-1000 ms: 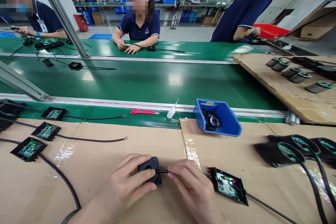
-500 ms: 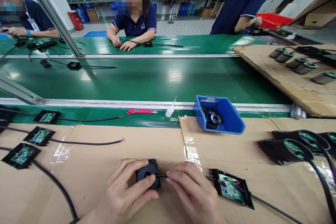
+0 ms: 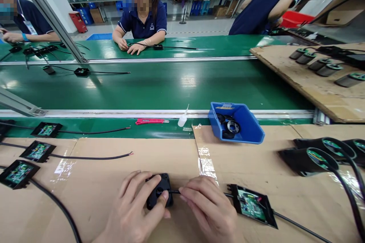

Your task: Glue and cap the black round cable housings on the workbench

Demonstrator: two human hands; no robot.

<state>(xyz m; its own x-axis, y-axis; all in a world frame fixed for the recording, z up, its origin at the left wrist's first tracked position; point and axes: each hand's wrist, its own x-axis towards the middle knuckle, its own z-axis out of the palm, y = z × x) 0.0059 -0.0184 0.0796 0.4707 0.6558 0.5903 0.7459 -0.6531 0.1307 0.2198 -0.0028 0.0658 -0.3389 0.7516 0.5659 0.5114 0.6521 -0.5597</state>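
My left hand (image 3: 137,207) grips a square black plastic cover (image 3: 165,184) with a round recess, its thumb pressed beside the cable at the middle. Between the thumb and fingers of my right hand (image 3: 209,207) is pinched a thin black cable (image 3: 174,191), whose end reaches into the cover's recess. The cable's tip is hidden at my left thumb. To the right of my right hand, the cable joins a black housing with a green circuit board (image 3: 253,205), lying on the cardboard.
A blue bin (image 3: 239,125) with black rings stands beyond my hands, near a white dropper bottle (image 3: 183,118) and a red utility knife (image 3: 152,121). Several cabled circuit boards (image 3: 38,151) lie left; black cylindrical housings (image 3: 316,161) lie right. Co-workers (image 3: 142,22) sit across the green conveyor (image 3: 148,87).
My left fingers and thumb have shifted slightly on the black cover. The co-worker at the upper right has leaned and moved an arm. The whole view has shifted a little.
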